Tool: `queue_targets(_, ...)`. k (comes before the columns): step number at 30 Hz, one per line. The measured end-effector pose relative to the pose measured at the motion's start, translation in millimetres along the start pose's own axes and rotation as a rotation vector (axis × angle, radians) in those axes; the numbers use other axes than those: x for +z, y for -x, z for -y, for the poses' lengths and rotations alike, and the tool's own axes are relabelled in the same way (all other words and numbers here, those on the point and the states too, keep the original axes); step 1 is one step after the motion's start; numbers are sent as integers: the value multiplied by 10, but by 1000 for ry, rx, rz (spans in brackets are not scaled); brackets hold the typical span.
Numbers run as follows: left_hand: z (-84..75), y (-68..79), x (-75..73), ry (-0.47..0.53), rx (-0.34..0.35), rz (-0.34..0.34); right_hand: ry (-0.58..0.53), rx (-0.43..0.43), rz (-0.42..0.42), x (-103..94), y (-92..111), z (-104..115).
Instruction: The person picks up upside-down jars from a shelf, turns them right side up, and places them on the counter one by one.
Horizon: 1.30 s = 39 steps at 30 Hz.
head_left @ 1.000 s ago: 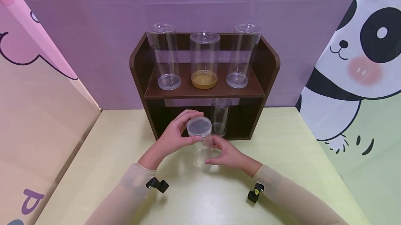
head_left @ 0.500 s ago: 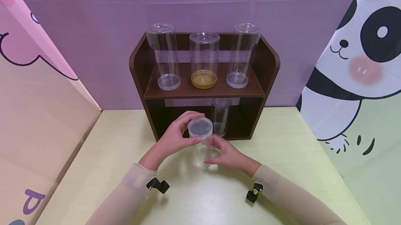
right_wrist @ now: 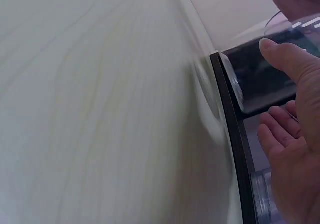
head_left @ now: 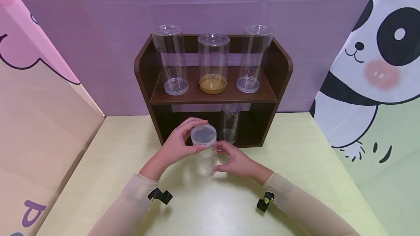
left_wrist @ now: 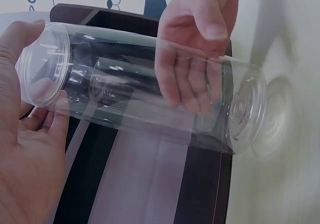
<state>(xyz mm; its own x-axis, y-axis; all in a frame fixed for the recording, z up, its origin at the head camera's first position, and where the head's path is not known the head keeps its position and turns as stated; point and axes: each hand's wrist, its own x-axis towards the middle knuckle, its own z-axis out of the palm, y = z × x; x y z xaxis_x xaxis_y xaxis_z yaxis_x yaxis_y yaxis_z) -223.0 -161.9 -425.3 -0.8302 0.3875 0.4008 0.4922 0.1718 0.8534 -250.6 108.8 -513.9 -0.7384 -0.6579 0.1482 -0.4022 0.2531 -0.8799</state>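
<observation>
A clear cylindrical jar (head_left: 206, 161) with a translucent lid (head_left: 203, 134) stands upright in front of the shelf, its base close over the table. My left hand (head_left: 175, 144) grips it around the lid end, thumb on the near side and fingers behind. Beside the lower body, my right hand (head_left: 236, 160) is held with thumb and fingers spread apart, fingertips right at the jar's side. In the left wrist view, the right hand's relaxed fingers show through the clear wall of the jar (left_wrist: 135, 98). The right wrist view has the right thumb (right_wrist: 290, 58) overlapping the jar's side.
Behind the hands is a dark brown two-tier shelf (head_left: 213, 99). Its upper board bears two tall clear jars (head_left: 175, 57) (head_left: 255, 57) and a wider jar with a yellow-brown base (head_left: 213, 83). A smaller clear jar (head_left: 230, 121) stands on the lower tier, on the pale table (head_left: 295, 148) side.
The left hand and the jar have shifted slightly left over the last half second. My right hand has stayed nearly in place, so the jar sits less deeply between its thumb and fingers.
</observation>
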Motion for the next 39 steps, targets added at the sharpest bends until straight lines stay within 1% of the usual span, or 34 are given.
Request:
queue_targets(4,5,56,-87,-15,-19,-18,15,-42,-6,-58,12,-22)
queue_targets(7,4,109,-168,-29,-33,-39,25,-57,-10,-101,27,-49)
queue_targets(12,29,211,-334,-41,-57,-75,30,-33,-10,-163,61,-76)
queue_targets(15,50,276,-446,-64,-67,-103,25,-20,-10,-193,91,-64)
queue_targets(19,75,360,-581,-106,-70,-145,19,-3,-12,-221,127,-49)
queue_targets(23,90,422,-687,-111,-51,-178,25,17,-14,-242,153,-64)
queue_targets(27,90,461,-755,-108,-35,-194,28,6,-17,-257,173,-83)
queue_targets(29,93,481,-781,-121,-43,-201,30,-1,-19,-264,177,-88)
queue_targets(34,93,544,-845,-169,-91,-223,27,-2,-25,-278,185,-83)
queue_targets(39,73,576,-883,-173,-91,-250,36,16,-25,-283,198,-99)
